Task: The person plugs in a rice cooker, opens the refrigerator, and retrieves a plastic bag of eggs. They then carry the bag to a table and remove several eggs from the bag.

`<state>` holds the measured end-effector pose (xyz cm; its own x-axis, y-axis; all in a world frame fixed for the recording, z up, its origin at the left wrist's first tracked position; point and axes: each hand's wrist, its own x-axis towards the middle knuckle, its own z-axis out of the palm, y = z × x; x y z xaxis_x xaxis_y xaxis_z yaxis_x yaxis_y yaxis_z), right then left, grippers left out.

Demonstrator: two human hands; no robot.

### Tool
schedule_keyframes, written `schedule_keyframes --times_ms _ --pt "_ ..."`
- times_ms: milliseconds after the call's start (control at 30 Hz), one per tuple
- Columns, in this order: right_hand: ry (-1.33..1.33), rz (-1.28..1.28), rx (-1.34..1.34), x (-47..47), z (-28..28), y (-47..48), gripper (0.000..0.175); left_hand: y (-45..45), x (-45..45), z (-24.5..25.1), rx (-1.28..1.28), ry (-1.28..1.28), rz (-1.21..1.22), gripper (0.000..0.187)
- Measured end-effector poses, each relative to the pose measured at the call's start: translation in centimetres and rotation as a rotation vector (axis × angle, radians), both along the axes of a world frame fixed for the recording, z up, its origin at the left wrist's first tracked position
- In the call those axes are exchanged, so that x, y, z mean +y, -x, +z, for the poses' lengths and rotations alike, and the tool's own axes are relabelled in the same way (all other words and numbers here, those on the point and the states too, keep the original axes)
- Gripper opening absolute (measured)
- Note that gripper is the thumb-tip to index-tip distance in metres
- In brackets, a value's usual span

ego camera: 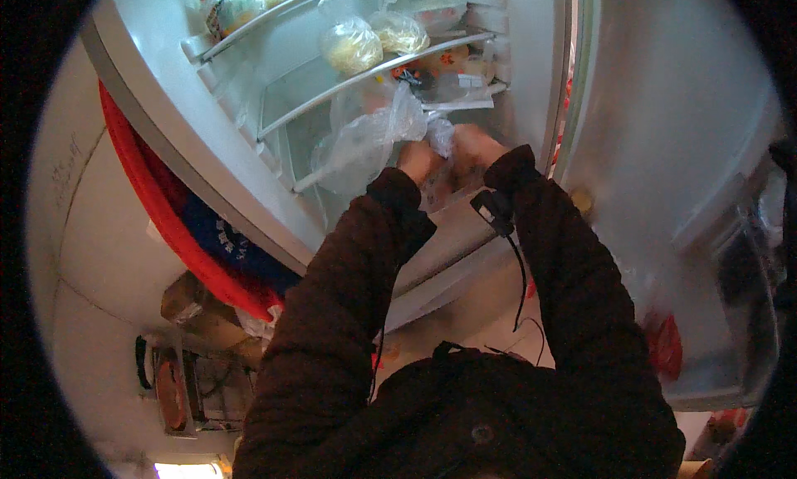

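Observation:
Both of my hands reach into the lower part of an open refrigerator. My left hand [421,160] is closed on a clear plastic bag [398,121], whose loose film spreads to the left over a lower shelf. Close beside it, my right hand [476,146] is at the bunched whitish part of the plastic [440,136]; its fingertips are blurred, and its grip is hard to make out. More thin clear plastic hangs below the hands. What the bag holds is hidden. Dark sleeves cover both arms, and a small black device with a cable [494,211] is at the right cuff.
Tied plastic bags with pale contents [352,46] sit on the wire-edged shelf [380,68] above. Further packages [448,74] lie at the back right. The open refrigerator door [660,136] stands at the right. A red and blue cloth [205,224] hangs along the left side.

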<state>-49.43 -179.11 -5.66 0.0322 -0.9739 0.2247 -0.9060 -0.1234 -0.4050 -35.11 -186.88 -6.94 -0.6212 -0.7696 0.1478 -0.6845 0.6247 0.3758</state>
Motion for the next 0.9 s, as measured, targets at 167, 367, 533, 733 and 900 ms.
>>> schedule_keyframes --times_ms 167,367,533,733,900 --pt "-0.046 -0.069 0.011 -0.2 -0.4 0.1 0.023 0.4 -1.6 -1.3 0.08 -0.045 -0.043 0.037" --pt "0.101 -0.076 0.054 1.0 0.3 -0.8 0.015 0.5 -0.8 -1.3 0.115 0.021 0.001 0.045" --pt "0.164 -0.128 -0.004 0.9 0.2 -1.6 0.015 -0.1 0.7 -0.1 0.27 0.061 -0.067 0.041" --pt "0.09 -0.055 -0.101 1.0 -0.3 -0.9 0.019 -0.5 1.4 0.6 0.151 0.064 -0.016 0.042" --pt "0.023 -0.069 0.037 3.1 1.0 -1.5 0.023 -2.3 1.3 0.9 0.075 0.027 -0.236 0.036"
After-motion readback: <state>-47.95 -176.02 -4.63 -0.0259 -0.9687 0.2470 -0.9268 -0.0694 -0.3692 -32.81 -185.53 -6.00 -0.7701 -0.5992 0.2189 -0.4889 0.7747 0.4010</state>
